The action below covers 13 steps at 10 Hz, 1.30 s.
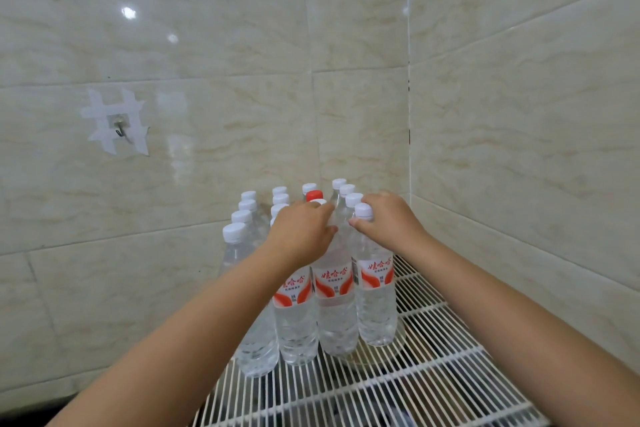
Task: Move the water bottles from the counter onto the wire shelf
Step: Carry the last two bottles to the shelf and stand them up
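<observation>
Several clear water bottles with white caps and red-and-white labels stand upright in rows on the white wire shelf (433,350), packed toward the wall corner. One bottle in the back rows has a red cap (314,195). My left hand (301,232) wraps the neck of a front-row bottle (296,319), hiding its cap. My right hand (391,222) grips the neck of the front right bottle (375,302), just under its white cap (363,211). Between them stands another front bottle (336,315).
Beige tiled walls close in behind and on the right, meeting in a corner right behind the bottles. A taped metal hook (119,130) hangs on the left wall. The wire shelf's front and right parts carry nothing; dark shapes show under the wires.
</observation>
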Each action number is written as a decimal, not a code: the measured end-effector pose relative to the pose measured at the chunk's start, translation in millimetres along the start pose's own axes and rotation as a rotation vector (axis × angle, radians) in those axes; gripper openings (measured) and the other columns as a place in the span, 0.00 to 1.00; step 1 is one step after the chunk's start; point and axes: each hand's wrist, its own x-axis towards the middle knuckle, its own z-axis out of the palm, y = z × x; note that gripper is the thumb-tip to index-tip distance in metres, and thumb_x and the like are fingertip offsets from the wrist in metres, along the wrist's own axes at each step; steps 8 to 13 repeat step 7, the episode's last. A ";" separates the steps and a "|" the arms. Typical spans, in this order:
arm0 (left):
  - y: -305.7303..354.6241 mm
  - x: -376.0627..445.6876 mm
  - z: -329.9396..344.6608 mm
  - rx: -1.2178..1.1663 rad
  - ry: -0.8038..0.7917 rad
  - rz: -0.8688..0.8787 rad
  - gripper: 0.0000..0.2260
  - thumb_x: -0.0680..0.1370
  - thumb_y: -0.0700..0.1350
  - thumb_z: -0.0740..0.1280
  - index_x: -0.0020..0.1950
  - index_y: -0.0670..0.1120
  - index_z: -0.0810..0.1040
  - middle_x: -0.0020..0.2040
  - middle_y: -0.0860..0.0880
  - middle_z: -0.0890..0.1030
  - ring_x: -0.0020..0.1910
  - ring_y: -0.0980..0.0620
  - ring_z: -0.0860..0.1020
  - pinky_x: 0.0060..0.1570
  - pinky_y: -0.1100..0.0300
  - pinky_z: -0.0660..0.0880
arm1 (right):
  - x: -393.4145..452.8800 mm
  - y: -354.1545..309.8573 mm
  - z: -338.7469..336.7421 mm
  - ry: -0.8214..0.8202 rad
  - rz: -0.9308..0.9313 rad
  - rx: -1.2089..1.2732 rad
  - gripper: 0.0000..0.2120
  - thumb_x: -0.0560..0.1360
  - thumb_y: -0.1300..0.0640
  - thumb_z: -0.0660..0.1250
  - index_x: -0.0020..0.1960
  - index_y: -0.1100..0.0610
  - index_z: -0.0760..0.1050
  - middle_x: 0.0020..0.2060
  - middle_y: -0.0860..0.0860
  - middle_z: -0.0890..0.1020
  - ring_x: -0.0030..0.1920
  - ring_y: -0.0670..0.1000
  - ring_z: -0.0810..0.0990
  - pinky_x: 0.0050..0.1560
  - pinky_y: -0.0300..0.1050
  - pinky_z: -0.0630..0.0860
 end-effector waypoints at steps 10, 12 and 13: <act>-20.7 -27.2 33.9 0.008 0.090 -0.248 0.29 0.83 0.53 0.47 0.76 0.36 0.46 0.77 0.37 0.46 0.77 0.41 0.46 0.75 0.53 0.43 | -9.2 1.5 2.7 -0.030 0.012 -0.054 0.19 0.77 0.51 0.61 0.65 0.58 0.67 0.59 0.58 0.73 0.59 0.57 0.72 0.55 0.47 0.69; -20.7 -27.2 33.9 0.008 0.090 -0.248 0.29 0.83 0.53 0.47 0.76 0.36 0.46 0.77 0.37 0.46 0.77 0.41 0.46 0.75 0.53 0.43 | -9.2 1.5 2.7 -0.030 0.012 -0.054 0.19 0.77 0.51 0.61 0.65 0.58 0.67 0.59 0.58 0.73 0.59 0.57 0.72 0.55 0.47 0.69; -20.7 -27.2 33.9 0.008 0.090 -0.248 0.29 0.83 0.53 0.47 0.76 0.36 0.46 0.77 0.37 0.46 0.77 0.41 0.46 0.75 0.53 0.43 | -9.2 1.5 2.7 -0.030 0.012 -0.054 0.19 0.77 0.51 0.61 0.65 0.58 0.67 0.59 0.58 0.73 0.59 0.57 0.72 0.55 0.47 0.69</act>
